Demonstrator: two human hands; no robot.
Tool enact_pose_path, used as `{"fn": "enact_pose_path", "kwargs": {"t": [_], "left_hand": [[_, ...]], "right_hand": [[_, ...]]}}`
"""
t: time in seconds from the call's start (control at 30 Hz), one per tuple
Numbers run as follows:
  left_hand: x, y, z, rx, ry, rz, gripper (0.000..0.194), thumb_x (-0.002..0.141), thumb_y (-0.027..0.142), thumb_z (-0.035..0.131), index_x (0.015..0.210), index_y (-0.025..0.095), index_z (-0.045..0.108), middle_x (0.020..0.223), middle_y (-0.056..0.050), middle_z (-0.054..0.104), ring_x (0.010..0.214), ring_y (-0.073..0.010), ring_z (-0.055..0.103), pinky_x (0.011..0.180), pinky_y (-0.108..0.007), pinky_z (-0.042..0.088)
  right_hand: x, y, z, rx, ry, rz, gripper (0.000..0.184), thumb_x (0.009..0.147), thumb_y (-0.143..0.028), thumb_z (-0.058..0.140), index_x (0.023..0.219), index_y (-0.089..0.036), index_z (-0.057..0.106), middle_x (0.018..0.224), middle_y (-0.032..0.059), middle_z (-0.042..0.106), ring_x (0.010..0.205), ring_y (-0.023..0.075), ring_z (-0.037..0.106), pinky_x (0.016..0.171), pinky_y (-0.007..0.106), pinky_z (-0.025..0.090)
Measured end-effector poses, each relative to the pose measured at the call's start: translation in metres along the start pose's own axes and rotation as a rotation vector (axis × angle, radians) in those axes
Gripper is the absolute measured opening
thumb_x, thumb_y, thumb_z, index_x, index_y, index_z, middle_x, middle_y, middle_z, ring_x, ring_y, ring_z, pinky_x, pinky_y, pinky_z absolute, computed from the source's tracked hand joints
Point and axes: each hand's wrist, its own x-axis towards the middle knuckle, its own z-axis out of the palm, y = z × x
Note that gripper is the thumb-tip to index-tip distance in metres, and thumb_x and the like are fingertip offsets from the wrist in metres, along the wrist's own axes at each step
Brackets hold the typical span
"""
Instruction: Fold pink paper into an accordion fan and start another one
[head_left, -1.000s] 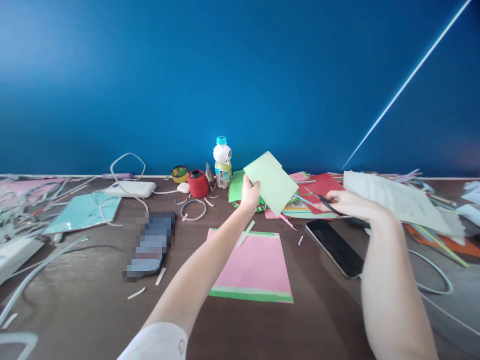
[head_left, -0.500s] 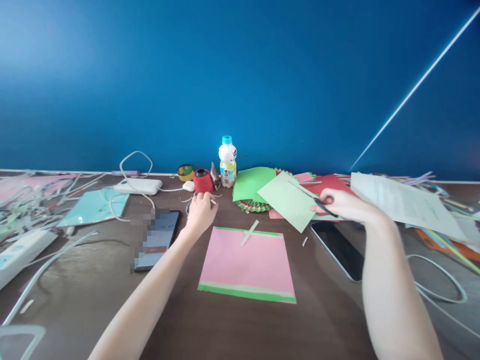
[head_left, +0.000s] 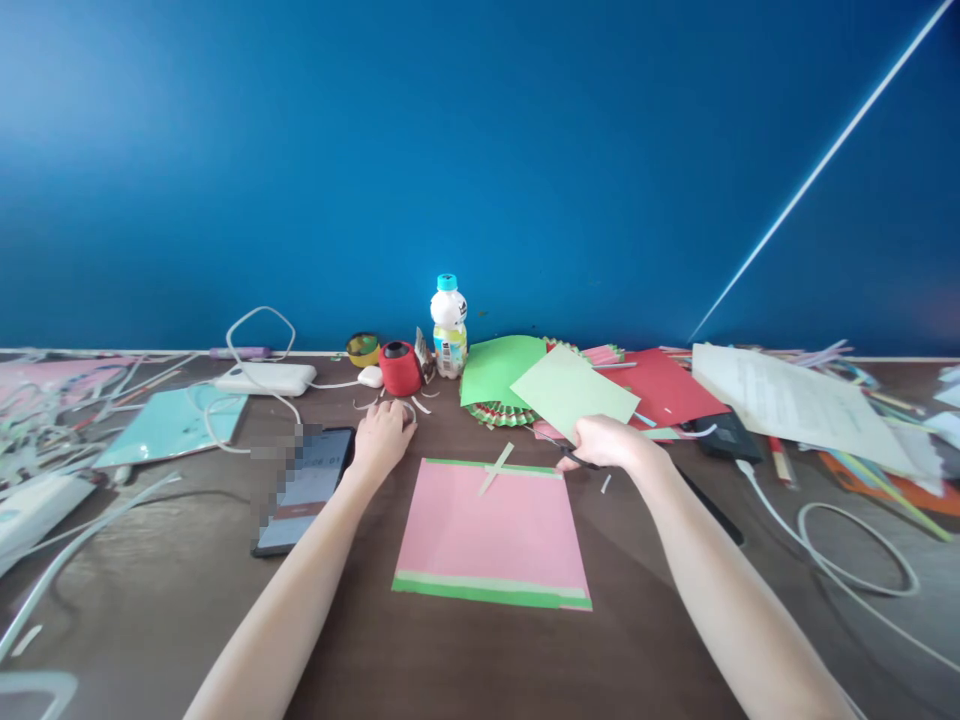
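- A person's left hand [head_left: 384, 438] reaches over a dark brown table [head_left: 465, 660], fingers bent downward at a slim ring [head_left: 410, 410]; whether they are clamped on it cannot be told, as the hand hides most of it
- The right hand [head_left: 606, 442] is closed around black-handled scissors [head_left: 574, 459], which sit just beyond the upper right corner of a pink sheet [head_left: 491, 530]; the spread of the blades cannot be made out
- The pink sheet lies flat between the two forearms, banded in green along its near and far edges, with a loose pale strip [head_left: 496, 469] slanting across the far band
- Behind the right hand, a pale green sheet [head_left: 571, 390] rests at an angle, partly over brighter green paper [head_left: 504, 365] and near a red sheet [head_left: 667, 388]
- Just beyond the left hand stands a red holder [head_left: 400, 372], with a blue-capped bottle [head_left: 448, 330] to its right
- A phone [head_left: 311, 490] lies beside the left wrist, its screen partly blurred; another dark device [head_left: 711, 506] shows partly behind the right forearm
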Motion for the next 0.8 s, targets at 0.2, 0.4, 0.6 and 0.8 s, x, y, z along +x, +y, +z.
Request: {"fn": "enact_pose_path", "kwargs": {"t": [0.2, 0.4, 0.6, 0.8], "left_hand": [[0.0, 0.004, -0.024, -0.138, -0.036, -0.006, 0.01, 0.081, 0.021, 0.037, 0.08, 0.02, 0.047, 0.08, -0.007, 0.065, 0.076, -0.0214, 0.06, 0.069, -0.03, 0.041], [-0.007, 0.015, -0.06, -0.826, -0.233, 0.168, 0.009, 0.079, 0.029, 0.044, 0.078, 0.02, 0.043, 0.071, -0.001, 0.066, 0.075, -0.0158, 0.06, 0.073, -0.027, 0.041], [-0.021, 0.036, -0.079, -1.108, -0.462, 0.267, 0.012, 0.08, 0.029, 0.049, 0.08, 0.018, 0.045, 0.07, 0.0, 0.065, 0.068, -0.0129, 0.06, 0.069, -0.025, 0.043], [-0.028, 0.054, -0.078, -1.224, -0.542, 0.309, 0.015, 0.08, 0.031, 0.052, 0.081, 0.017, 0.046, 0.075, -0.002, 0.067, 0.065, -0.0123, 0.061, 0.064, -0.024, 0.044]], "right_hand": [[0.006, 0.009, 0.003, 0.08, -0.1, 0.079, 0.039, 0.053, -0.044, 0.07, 0.04, -0.018, 0.044, 0.036, 0.0018, 0.044, 0.044, 0.0193, 0.053, 0.043, 0.028, 0.035], [0.006, 0.01, 0.006, 0.24, -0.209, 0.118, 0.031, 0.059, -0.03, 0.071, 0.046, -0.015, 0.047, 0.039, 0.002, 0.051, 0.036, 0.0153, 0.053, 0.041, 0.025, 0.038], [-0.011, -0.006, -0.003, 0.44, 0.017, -0.087, 0.013, 0.074, -0.029, 0.059, 0.071, -0.017, 0.055, 0.05, -0.0008, 0.058, 0.043, 0.0129, 0.056, 0.047, 0.023, 0.041], [-0.026, -0.052, 0.0, 0.737, 0.581, -0.563, 0.021, 0.082, -0.027, 0.046, 0.095, -0.02, 0.06, 0.101, 0.0064, 0.058, 0.085, 0.0153, 0.059, 0.07, 0.026, 0.047]]}}
